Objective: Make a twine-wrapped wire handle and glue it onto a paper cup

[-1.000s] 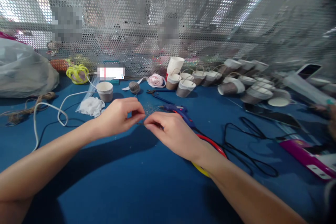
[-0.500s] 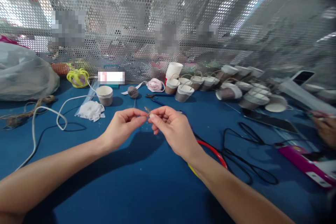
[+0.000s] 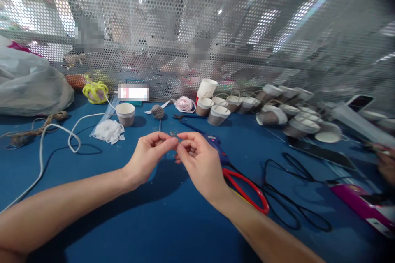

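My left hand (image 3: 151,154) is closed in a pinch, thumb against forefinger. Its fingertips meet those of my right hand (image 3: 200,164), also pinched, above the blue table. Between them is a small, thin brownish piece (image 3: 173,134), mostly hidden by the fingers, so its kind is unclear. A strand of grey yarn runs from a small yarn ball (image 3: 158,111) toward my left hand and passes out of sight behind it. Beyond the hands lie dark-handled pliers (image 3: 189,117). Partly behind my right hand is a dark blue device (image 3: 217,146) with a small lit display.
A wrapped cup (image 3: 125,114) and white fabric pieces (image 3: 109,131) stand left. Several small handled buckets (image 3: 218,116) line the back by a perforated screen (image 3: 166,28). Red-handled scissors (image 3: 261,199), black cable (image 3: 296,209), a purple power strip (image 3: 354,201) and another person's hand (image 3: 385,158) are right.
My fingertips have drawn closer together, with the left thumb now over the brownish piece. More of the blue device and red handle shows beside my right hand. The view has shifted slightly.
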